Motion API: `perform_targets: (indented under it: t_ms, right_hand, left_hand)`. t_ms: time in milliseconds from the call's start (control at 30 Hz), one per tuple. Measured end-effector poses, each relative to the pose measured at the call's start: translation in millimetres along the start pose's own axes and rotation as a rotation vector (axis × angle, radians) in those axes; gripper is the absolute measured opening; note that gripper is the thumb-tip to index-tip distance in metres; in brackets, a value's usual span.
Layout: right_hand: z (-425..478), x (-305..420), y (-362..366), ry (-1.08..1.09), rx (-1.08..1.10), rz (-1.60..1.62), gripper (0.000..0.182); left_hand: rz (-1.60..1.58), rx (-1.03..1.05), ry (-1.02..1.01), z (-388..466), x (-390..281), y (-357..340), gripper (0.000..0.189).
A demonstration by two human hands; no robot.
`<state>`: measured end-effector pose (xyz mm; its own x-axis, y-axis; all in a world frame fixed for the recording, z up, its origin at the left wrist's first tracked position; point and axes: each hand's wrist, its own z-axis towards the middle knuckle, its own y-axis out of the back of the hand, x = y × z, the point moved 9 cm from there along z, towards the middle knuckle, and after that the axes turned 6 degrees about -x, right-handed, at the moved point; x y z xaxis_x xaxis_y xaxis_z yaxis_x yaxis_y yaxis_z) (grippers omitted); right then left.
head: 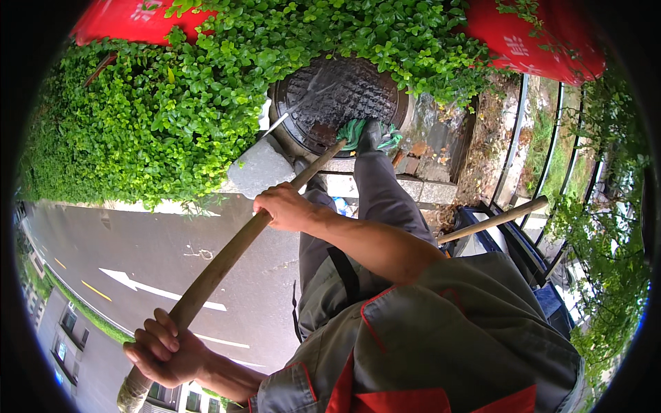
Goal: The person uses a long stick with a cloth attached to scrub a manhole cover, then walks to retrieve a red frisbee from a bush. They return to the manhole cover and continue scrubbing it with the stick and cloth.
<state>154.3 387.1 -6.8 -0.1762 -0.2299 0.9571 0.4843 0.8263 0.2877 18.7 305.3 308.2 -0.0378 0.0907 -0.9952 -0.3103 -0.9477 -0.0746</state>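
Both of my hands grip a long wooden pole [227,253] that slants from lower left to upper right. My left hand [168,351] is closed around it near its lower end, where a wrapping covers the wood. Farther up, my right hand [286,206] holds the middle of the shaft. Green strands [353,135], seemingly a mop head, sit at the far end. A dark boot [370,135] is on or against these strands, at the edge of a wet round manhole cover [330,98]. Water streaks across the cover from a thin white pipe [276,125].
Leafy hedge [206,103] crowds the cover, with red fabric [526,41] bearing writing above. A grey stone slab [263,168] lies beside the cover. Right are a metal railing [508,149] and another wooden handle [496,219]. A road [248,289] with a white arrow lies left.
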Motion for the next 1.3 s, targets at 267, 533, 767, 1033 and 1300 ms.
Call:
perform_targets:
  t_ms: [267, 533, 767, 1033, 1300]
  right_hand:
    - [-2, -2, 15, 0.004, 0.041, -0.002, 0.019]
    - [-9, -2, 10, -0.046, 0.033, -0.026, 0.02]
    - [-20, -1, 4, -0.005, 0.088, 0.05, 0.023]
    - [-15, -8, 7, -0.051, -0.114, -0.036, 0.026]
    - [-8, 26, -11, -0.04, -0.136, -0.114, 0.032]
  left_hand:
    - [-0.002, 0.044, -0.003, -11, -3, -19, 0.04]
    - [-0.05, 0.046, 0.044, -14, -4, -16, 0.045]
    - [0.008, -0.008, -0.011, -28, -10, -11, 0.042]
    - [-0.037, 0.063, 0.005, -12, -2, 2, 0.041]
    - [-0.213, 0.377, -0.023, 14, -23, 39, 0.037]
